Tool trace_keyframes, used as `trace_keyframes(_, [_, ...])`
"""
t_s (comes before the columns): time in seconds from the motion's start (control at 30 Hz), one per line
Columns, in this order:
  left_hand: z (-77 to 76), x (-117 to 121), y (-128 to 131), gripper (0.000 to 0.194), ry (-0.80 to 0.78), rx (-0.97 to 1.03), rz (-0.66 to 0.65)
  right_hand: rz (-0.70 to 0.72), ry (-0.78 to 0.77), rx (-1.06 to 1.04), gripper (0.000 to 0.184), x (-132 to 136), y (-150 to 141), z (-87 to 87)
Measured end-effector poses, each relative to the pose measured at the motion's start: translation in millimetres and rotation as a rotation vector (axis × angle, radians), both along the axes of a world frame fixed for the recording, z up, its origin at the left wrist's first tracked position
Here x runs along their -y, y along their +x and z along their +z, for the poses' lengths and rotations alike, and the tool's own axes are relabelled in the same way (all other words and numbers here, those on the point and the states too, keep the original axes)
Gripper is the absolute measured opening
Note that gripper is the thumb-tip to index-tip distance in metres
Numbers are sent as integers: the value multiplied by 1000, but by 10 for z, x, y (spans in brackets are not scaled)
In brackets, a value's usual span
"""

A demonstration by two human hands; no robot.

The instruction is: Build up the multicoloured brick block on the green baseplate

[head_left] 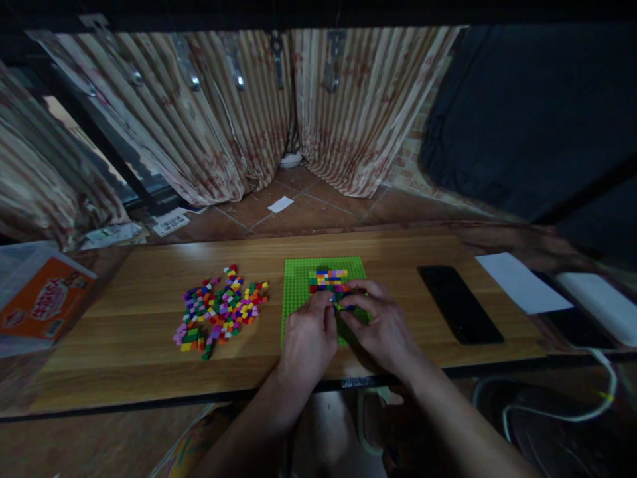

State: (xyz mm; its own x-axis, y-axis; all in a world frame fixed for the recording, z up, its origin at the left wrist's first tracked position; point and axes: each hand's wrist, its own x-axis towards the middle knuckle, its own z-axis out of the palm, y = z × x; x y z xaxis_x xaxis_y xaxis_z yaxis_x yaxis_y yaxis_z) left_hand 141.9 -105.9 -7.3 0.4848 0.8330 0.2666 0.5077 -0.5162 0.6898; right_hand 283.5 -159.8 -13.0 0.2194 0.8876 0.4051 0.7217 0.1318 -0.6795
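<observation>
A green studded baseplate (297,282) lies on the wooden table, bearing a block of small multicoloured toy bricks (328,279). Both my hands meet at the near edge of this block. My left hand (309,332) is closed, thumb and forefinger pinched at the bricks; what sits between them is too small to make out. From the right, my right hand (383,325) reaches over the plate with thumb and forefinger brought together at the same spot. Its fingertips hold something tiny that I cannot make out. My fingers hide part of the built bricks.
Loose toy bricks (223,305) lie in a scattered pile left of the baseplate. A black phone (460,304) rests to the right, with a white sheet (522,282) and a white device (600,299) beyond. A clear box with an orange label (42,299) stands far left.
</observation>
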Motion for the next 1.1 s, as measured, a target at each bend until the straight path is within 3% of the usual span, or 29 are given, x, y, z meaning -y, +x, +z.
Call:
trace_keyframes(0.33, [-41,9,55,23,-60,35,-22,-6,10,37,12,0,-5,-5])
trace_keyframes(0.57, [-53,11,67,26,-73,37,-10,-32,-41,-173,9,-7,31,17])
trace_keyframes(0.77, [-67,25,72,31,-67,49,-3,-183,-140,-510,15,-82,29,-9])
trace_keyframes(1.1, [-55,21,79,40,-100,10,21,-268,-242,-503,22,-178,-48,-70])
